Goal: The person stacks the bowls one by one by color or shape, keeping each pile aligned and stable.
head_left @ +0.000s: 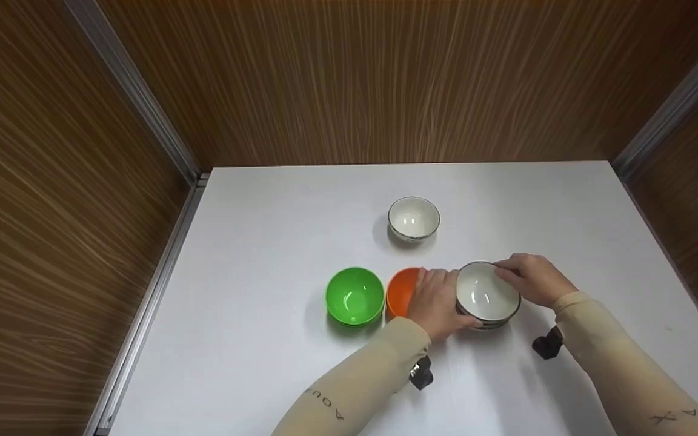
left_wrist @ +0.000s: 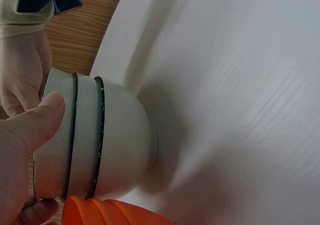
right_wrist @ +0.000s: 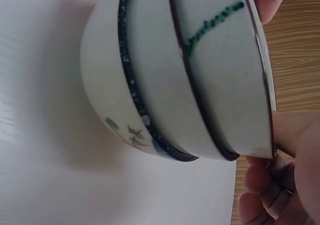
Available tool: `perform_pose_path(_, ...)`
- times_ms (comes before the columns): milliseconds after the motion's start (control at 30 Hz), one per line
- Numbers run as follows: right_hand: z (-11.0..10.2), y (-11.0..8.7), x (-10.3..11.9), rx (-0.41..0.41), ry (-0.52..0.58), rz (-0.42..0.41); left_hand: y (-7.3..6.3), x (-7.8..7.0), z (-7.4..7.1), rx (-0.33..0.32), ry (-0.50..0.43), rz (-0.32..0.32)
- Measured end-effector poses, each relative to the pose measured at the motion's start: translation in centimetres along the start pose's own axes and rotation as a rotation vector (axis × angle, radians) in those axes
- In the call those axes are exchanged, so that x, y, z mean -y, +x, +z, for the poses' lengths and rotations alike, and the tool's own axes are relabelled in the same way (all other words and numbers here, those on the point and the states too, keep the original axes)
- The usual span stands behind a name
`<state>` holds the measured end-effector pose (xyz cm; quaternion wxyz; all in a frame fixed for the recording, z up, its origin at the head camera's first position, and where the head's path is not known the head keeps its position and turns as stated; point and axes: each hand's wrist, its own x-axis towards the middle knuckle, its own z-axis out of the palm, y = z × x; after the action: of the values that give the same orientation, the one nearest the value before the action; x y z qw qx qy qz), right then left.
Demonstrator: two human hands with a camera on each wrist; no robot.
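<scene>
A stack of three white bowls with dark rims stands on the right part of the white table. Its lowest bowl shows small painted leaves, and the top bowl carries a green dotted stroke. My left hand grips the top bowl from the left, its thumb on the near outer wall. At the far right side of that bowl, my right hand pinches the rim. Left of the stack, an orange bowl is partly hidden behind my left hand. In the left wrist view several orange rims show nested together.
Beside the orange bowl sits a green bowl. Farther back stands a single white bowl with a dark rim. Wood-grain panels enclose the white table at the back and both sides.
</scene>
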<state>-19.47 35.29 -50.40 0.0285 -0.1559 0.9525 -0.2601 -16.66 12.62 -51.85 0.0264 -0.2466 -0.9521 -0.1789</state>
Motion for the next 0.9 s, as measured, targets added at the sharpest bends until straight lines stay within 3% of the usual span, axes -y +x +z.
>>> perform_pose_path(300, -0.1, -0.5, -0.4, 0.010, 0.013, 0.040, 0.0, -0.3, -0.1, 0.036, -0.033, 0.009)
perform_pose_path(533, -0.3, -0.5, -0.2, -0.018, 0.027, 0.038, 0.6, 0.4, -2.6, 0.083, -0.060, -0.011)
perform_pose_path(700, -0.7, -0.7, -0.2, -0.057, 0.019, 0.053, 2.2, 2.3, -5.4, 0.069, -0.059, -0.041)
perform_pose_path(900, -0.8, -1.5, -0.3, -0.080, 0.037, 0.103, 4.5, 5.7, -7.7, 0.048, -0.028, -0.077)
